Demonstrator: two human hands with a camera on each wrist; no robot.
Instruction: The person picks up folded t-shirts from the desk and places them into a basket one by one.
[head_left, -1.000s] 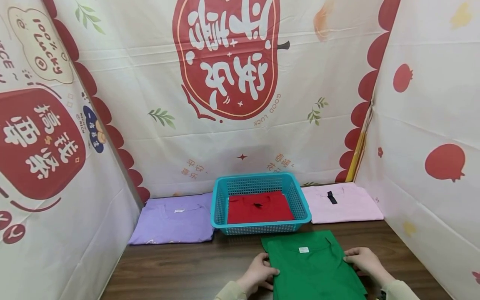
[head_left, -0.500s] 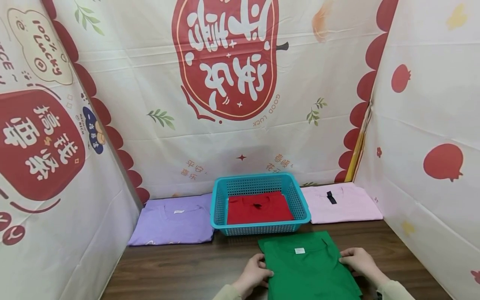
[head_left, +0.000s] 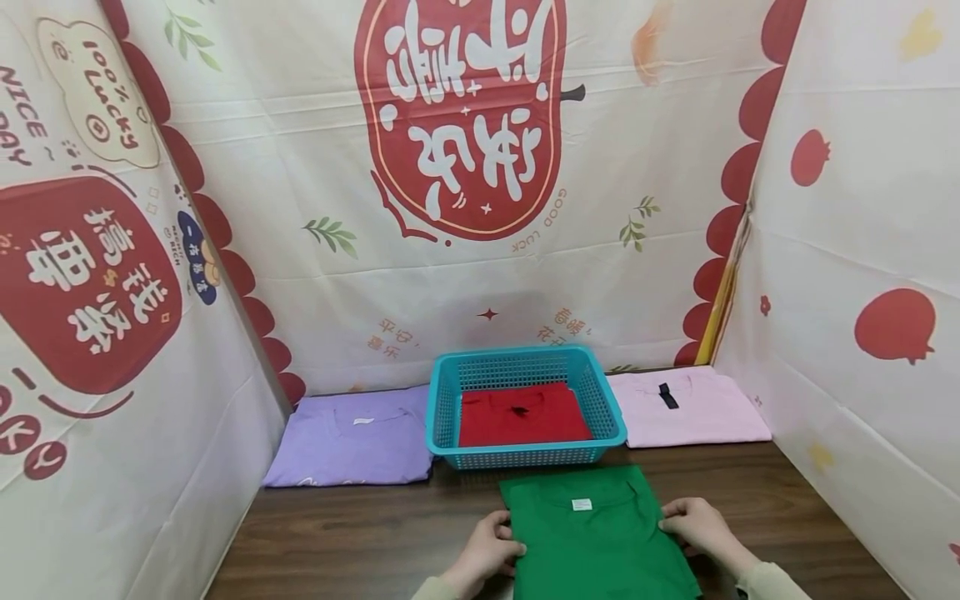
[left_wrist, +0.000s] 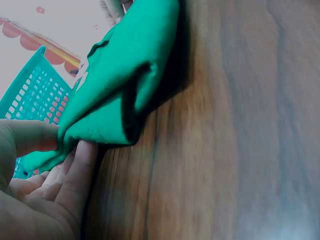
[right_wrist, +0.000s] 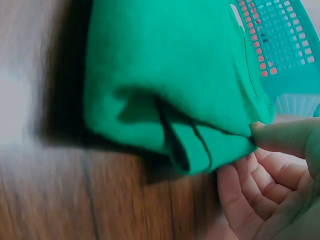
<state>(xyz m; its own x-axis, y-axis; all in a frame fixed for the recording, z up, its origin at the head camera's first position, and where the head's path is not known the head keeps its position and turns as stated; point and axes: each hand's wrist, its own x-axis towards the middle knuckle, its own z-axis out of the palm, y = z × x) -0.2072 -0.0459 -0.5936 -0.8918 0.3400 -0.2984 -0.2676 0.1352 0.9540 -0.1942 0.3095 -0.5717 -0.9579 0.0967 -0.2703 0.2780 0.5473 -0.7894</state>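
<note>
A folded green T-shirt (head_left: 592,542) with a white neck label spans the space between my hands, in front of the basket. My left hand (head_left: 486,550) pinches its left edge, thumb on top and fingers underneath, as the left wrist view shows at the fold (left_wrist: 105,120). On the opposite edge my right hand (head_left: 701,529) pinches the cloth the same way; in the right wrist view the layered fold (right_wrist: 200,145) sits between thumb and fingers. The shirt's near end runs out of the head view.
Behind the shirt stands a turquoise plastic basket (head_left: 527,457) with a folded red T-shirt (head_left: 525,417) inside. A folded purple T-shirt (head_left: 348,442) lies left of it, a folded pink one (head_left: 690,412) right. Printed cloth walls enclose the wooden table (head_left: 337,533).
Both hands have shifted left together with the green T-shirt, which now lies more in line with the basket. The grip looks the same. The head view has turned slightly.
</note>
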